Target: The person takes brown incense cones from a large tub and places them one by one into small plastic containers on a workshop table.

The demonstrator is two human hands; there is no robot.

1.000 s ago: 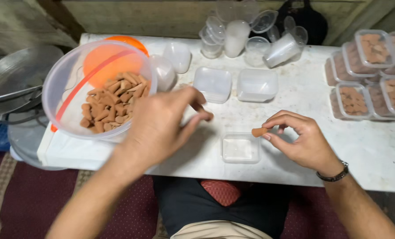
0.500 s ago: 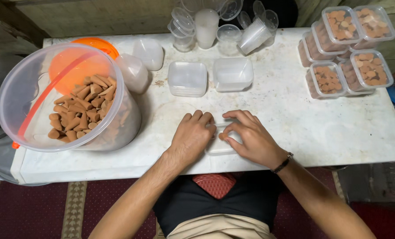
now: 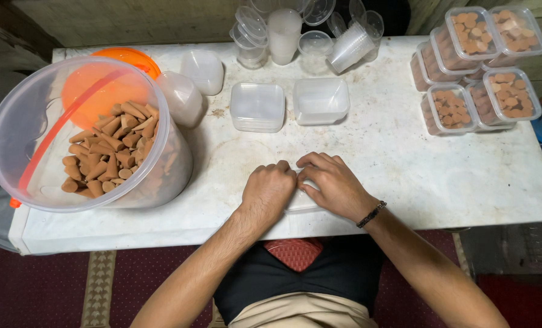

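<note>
**Both hands bear down on a small clear box**

At the table's near edge, the left hand (image 3: pixel 270 191) and right hand (image 3: pixel 335 185) lie side by side, fingers curled and pressed together atop a small clear plastic box (image 3: pixel 301 203), mostly hidden. At ten o'clock stands a large tub of brown cones (image 3: pixel 110 158); empty lidded containers (image 3: pixel 257 107) sit at twelve, filled boxes (image 3: pixel 450 108) at two.
</note>
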